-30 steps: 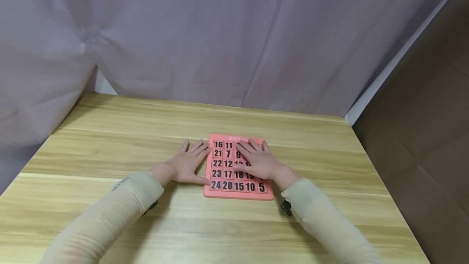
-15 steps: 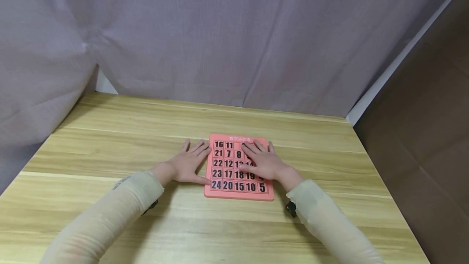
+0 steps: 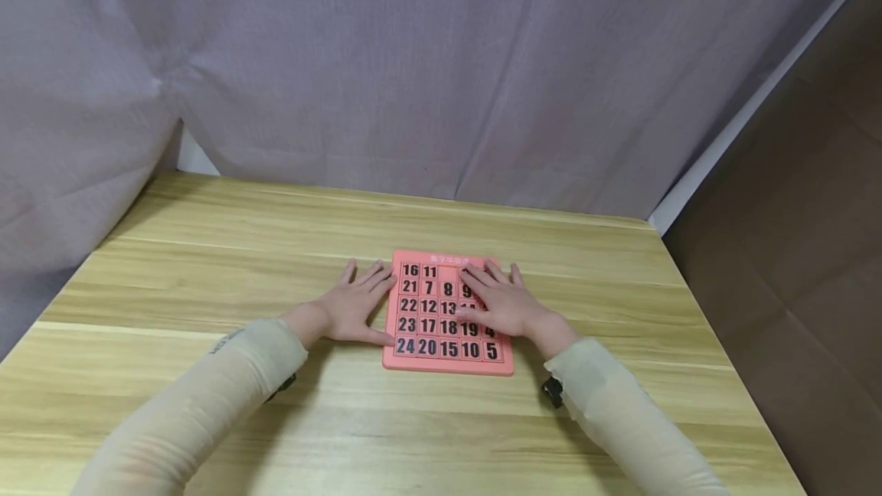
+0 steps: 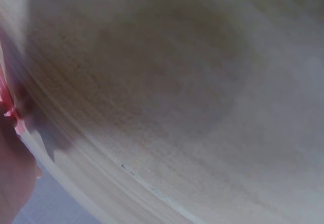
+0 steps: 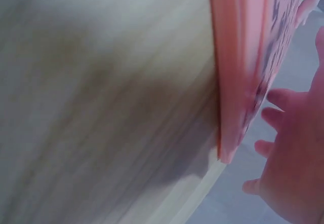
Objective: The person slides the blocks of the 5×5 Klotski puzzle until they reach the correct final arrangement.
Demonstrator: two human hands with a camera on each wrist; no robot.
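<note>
Pink number puzzle board (image 3: 448, 314) flat on wooden table (image 3: 207, 266), frame centre. Left hand (image 3: 354, 307) spread flat against its left edge; right hand (image 3: 501, 303) open, fingertips pressing upper-right tiles.

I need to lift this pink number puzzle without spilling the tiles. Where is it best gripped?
Probably by the pink number puzzle's raised frame, from its two side edges, kept level. It lies flat on the table, and the bare near border offers room away from the tiles.

A pink puzzle board (image 5: 238, 82) lies edge-on on the wooden table (image 5: 101, 107), the right hand (image 5: 293, 178) just beside it
</note>
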